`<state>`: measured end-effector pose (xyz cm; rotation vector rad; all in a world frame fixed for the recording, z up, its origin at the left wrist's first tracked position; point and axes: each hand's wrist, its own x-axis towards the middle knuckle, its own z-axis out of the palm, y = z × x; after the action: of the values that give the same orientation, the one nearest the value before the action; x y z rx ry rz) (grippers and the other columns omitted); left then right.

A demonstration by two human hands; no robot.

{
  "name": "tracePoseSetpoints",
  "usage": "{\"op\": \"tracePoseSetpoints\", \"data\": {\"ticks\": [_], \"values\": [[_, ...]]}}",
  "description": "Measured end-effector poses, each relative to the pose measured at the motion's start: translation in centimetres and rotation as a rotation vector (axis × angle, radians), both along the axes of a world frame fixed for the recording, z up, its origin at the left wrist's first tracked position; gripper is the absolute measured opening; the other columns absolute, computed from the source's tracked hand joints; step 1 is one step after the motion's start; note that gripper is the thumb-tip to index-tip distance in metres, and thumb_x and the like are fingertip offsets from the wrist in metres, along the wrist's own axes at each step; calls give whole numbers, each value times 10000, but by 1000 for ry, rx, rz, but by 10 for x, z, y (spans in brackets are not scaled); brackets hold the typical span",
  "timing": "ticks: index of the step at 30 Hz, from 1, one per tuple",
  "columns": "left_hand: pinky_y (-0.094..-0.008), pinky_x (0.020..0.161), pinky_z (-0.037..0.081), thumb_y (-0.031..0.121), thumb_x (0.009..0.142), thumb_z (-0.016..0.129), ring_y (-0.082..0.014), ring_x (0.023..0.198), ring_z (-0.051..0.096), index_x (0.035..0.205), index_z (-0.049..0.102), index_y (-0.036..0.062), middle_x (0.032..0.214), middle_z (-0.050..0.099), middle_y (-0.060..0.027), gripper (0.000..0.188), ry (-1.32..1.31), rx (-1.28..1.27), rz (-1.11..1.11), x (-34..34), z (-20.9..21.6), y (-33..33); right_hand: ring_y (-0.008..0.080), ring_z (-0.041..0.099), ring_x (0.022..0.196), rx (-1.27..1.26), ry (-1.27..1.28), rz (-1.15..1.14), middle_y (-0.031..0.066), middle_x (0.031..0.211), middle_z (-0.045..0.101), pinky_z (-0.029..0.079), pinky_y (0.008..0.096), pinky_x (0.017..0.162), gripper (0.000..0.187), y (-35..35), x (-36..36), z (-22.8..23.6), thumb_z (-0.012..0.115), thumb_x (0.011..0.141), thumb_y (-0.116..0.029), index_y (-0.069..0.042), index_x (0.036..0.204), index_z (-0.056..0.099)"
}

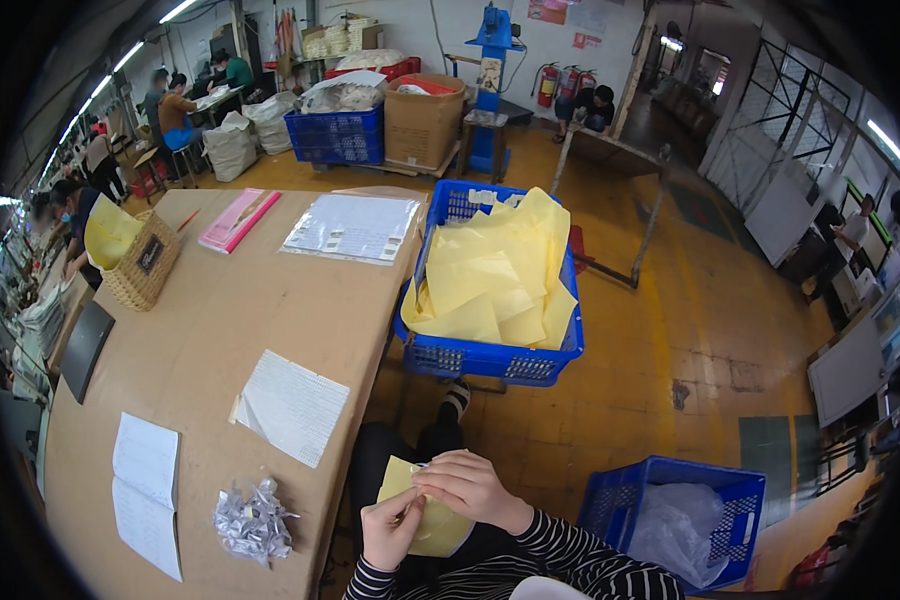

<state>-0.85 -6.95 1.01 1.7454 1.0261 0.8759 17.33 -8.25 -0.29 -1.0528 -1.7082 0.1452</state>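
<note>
Obs.: flat yellow paper-like sheet [440, 532] held betw. both hands, L hand [390, 527] pinching its L side, R hand [475, 490] w/ fingers closed at upper edge, just R of brown-topped desk [220, 340]. Blue perforated plastic crate [460, 362] ahead, w/ loose pile of similar yellow sheets [490, 270]; 2nd blue plastic crate [608, 503] to R, w/ clear plastic bag [675, 525].

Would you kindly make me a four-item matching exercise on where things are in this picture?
1. Yellow sheet
2. Open notebook
3. Clear plastic bag
4. Wicker basket

A. Inside the lower-right blue crate
B. On the table, left of the silvery bundle
C. At the table's far left, containing yellow paper
D. Held in the left hand, touched by the right hand

Pairs: 1-D, 2-B, 3-A, 4-C
</note>
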Motion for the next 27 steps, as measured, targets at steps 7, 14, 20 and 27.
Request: {"op": "tracePoseSetpoints", "data": {"ticks": [7,14,20,27], "values": [[-219,480,384,4,799,677,-42,483,461,1024,725,-34,532,509,-62,233,-26,-52,47,-6,-13,-2,248,698,831,-16,90,22,67,877,723,567,353,749,105,3,-9,-2,741,785,-54,-16,879,715],[-253,693,420,-48,858,611,-105,770,540,1107,676,-91,854,644,-66,261,-41,-156,-5,-28,-47,13,254,664,802,-156,320,66,102,875,705,529,342,716,102,-2,-21,-11,702,858,-79,13,900,710],[-128,586,362,-39,906,638,14,687,514,1221,635,-101,877,708,-37,321,-202,-177,-114,-39,-71,27,246,627,920,-104,365,131,99,965,680,510,335,780,142,1,-19,-7,698,872,-110,-10,972,716],[-119,586,338,-77,890,612,24,676,479,1322,563,-86,856,676,7,435,-140,-217,-95,-28,-47,17,242,598,927,19,126,-17,78,1027,622,500,337,799,195,-6,-11,-10,711,845,-106,-18,1019,717]]}}
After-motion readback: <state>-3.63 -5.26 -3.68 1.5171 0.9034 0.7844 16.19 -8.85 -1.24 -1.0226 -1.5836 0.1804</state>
